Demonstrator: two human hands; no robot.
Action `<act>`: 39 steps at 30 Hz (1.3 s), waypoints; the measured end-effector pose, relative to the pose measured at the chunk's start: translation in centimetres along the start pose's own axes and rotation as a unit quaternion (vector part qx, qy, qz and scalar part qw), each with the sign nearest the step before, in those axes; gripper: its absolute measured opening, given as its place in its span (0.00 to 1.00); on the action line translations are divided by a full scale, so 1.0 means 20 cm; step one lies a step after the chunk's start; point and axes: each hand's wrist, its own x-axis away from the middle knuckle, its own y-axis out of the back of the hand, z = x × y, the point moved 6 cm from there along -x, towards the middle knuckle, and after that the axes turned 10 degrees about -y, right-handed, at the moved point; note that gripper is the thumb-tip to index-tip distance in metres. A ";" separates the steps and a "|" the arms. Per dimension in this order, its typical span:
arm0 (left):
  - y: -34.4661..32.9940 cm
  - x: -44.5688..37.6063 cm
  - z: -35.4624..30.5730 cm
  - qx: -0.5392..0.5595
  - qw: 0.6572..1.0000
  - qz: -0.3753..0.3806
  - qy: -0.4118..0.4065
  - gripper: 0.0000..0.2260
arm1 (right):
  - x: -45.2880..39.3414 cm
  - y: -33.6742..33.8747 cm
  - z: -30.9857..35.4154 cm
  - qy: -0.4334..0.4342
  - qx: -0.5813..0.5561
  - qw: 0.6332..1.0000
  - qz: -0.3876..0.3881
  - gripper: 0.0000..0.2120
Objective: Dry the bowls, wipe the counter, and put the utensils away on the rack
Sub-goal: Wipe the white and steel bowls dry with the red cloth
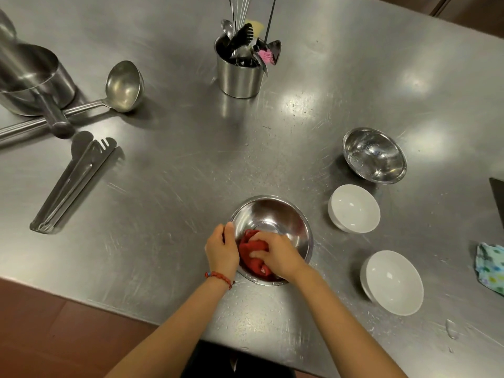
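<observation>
1. Head view looked down on a scratched stainless steel counter (169, 170) with scattered water drops near its front edge
2. At the near centre sat a round stainless steel mixing bowl (275, 216), and inside it lay a bunched red cloth (252, 255)
3. The right hand (275, 253) was curled tight around the red cloth, pressing it against the bowl's inner wall
4. The left hand (222, 249), with a red beaded bracelet (218, 276) on its wrist, gripped the bowl's left rim, thumb over the edge
5. To the right stood a second steel bowl (375, 155) beaded with water, and nearer two white ceramic bowls, one (354, 208) just below it and one (392, 282) closer to the counter's edge, all apart from each other
6. A patterned light-blue cloth (491, 268) lay at the far right edge
7. At the back stood a steel utensil holder (238, 77) packed with a whisk, spoons and dark tools
8. On the left lay a steel ladle (124, 85), its handle running beside a steel saucepan (30, 77), and nearer, steel tongs (73, 184) lay flat on the counter
</observation>
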 end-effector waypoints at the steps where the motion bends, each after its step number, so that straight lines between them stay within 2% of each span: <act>1: -0.01 0.01 0.00 -0.002 1.000 0.006 -0.003 0.19 | 0.00 -0.01 0.01 0.000 -0.031 0.999 -0.011 0.10; 4: -0.01 0.01 0.01 -0.008 1.000 0.016 0.008 0.16 | 0.00 -0.03 0.05 -0.001 -0.117 0.993 -0.035 0.11; 6: 0.00 0.01 0.01 -0.009 1.000 0.014 0.015 0.16 | 0.00 -0.02 0.06 0.000 -0.112 0.994 -0.018 0.12; 9: 0.01 0.00 0.00 -0.005 1.000 0.010 0.011 0.18 | 0.03 0.02 0.08 0.028 0.023 0.997 0.072 0.13; 12: 0.02 -0.02 0.00 0.010 1.000 0.004 0.022 0.19 | 0.06 0.12 0.06 0.039 0.156 0.982 0.096 0.12; 15: 0.03 -0.05 0.02 0.023 0.999 -0.003 0.028 0.18 | 0.10 0.23 0.04 0.042 0.216 0.975 0.033 0.13; 17: 0.03 -0.06 0.02 0.025 0.999 -0.004 0.030 0.18 | 0.13 0.26 0.01 0.038 0.216 0.975 -0.025 0.14; 22: -0.02 0.00 -0.01 0.021 0.999 -0.012 0.032 0.19 | 0.24 0.11 0.01 0.030 0.033 0.997 -0.061 0.14; 27: -0.01 0.01 0.00 0.021 0.999 -0.008 0.026 0.18 | 0.27 0.09 -0.03 0.053 0.032 0.994 -0.086 0.15; 30: 0.00 -0.03 0.00 0.030 0.999 0.001 0.027 0.17 | 0.27 0.19 -0.10 0.045 0.064 0.989 -0.126 0.14; 33: 0.00 -0.04 0.00 0.034 0.999 0.012 0.025 0.18 | 0.27 0.29 -0.16 0.041 0.062 0.977 -0.199 0.14; 39: 0.00 -0.05 -0.01 0.015 1.000 0.027 -0.001 0.19 | 0.18 0.44 -0.19 -0.015 -0.018 0.945 -0.326 0.13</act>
